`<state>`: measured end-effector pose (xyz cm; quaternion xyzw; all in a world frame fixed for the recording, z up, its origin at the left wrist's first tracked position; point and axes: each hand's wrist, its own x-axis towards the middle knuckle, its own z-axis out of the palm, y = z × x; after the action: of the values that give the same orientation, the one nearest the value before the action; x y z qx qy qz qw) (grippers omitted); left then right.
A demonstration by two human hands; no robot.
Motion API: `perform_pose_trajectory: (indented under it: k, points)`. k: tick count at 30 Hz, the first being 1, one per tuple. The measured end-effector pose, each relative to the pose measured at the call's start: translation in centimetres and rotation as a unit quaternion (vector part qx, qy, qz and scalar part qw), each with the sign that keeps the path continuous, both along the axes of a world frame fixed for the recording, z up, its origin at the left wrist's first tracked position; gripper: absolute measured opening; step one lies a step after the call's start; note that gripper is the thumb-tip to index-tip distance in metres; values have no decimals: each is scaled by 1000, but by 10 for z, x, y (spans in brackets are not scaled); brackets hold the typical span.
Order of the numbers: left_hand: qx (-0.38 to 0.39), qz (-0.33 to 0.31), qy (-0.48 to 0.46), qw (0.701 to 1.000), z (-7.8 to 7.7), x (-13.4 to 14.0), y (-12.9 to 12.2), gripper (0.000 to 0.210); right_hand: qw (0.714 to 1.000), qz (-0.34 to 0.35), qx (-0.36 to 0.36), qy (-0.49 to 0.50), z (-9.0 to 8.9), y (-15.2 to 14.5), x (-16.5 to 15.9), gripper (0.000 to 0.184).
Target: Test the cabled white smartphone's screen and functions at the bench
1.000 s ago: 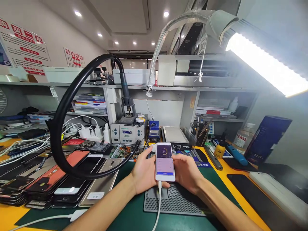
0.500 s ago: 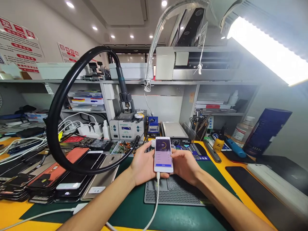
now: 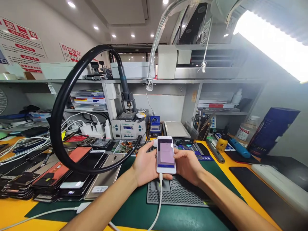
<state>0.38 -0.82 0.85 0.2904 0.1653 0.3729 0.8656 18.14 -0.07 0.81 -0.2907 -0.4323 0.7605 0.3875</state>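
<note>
A white smartphone is held upright above the grey mat, its lit screen facing me. My left hand cradles it from the left and below, thumb raised along the left side and fingertips showing under the lower edge. At the right side of the phone, my right hand grips the edge, its thumb beside the screen; the other fingers are mostly hidden behind. A white charging cable is plugged into the phone's bottom end and runs down towards me.
A grey textured mat lies on a green work mat. Stacked phones fill the left, beneath a curved black hose. Behind stands a soldering station; a yellow bottle and blue tube are at right.
The phone's screen has changed from a dark page with a round dial to a pale panel over a dimmed page. The whole view has shifted slightly; both hands keep their places on the phone.
</note>
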Motion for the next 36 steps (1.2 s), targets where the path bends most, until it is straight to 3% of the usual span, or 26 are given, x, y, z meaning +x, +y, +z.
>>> perform_pose_trajectory:
  k: [5, 11, 17, 24, 27, 30, 36]
  points:
    - [9, -5, -8, 1000, 4, -1, -2, 62, 1000, -5, -15, 24, -1, 3, 1, 34]
    - [-40, -15, 24, 999, -1, -4, 5, 63, 1000, -5, 4, -4, -5, -1, 0, 39]
    - [23, -7, 15, 1000, 8, 4, -5, 61, 999, -36, -10, -4, 0, 2, 1, 35]
    - [-24, -26, 10, 999, 11, -3, -4, 64, 999, -47, -11, -12, 5, -4, -3, 30]
    - [-29, -14, 0, 999, 13, -6, -3, 62, 998, -45, -42, 16, 10, -6, -6, 38]
    - [-73, -23, 27, 997, 13, -8, -1, 60, 998, -37, -55, -16, 13, -6, -5, 51]
    - [-59, -11, -2, 998, 19, -13, 1, 60, 996, -21, -83, 29, 13, -3, -4, 51]
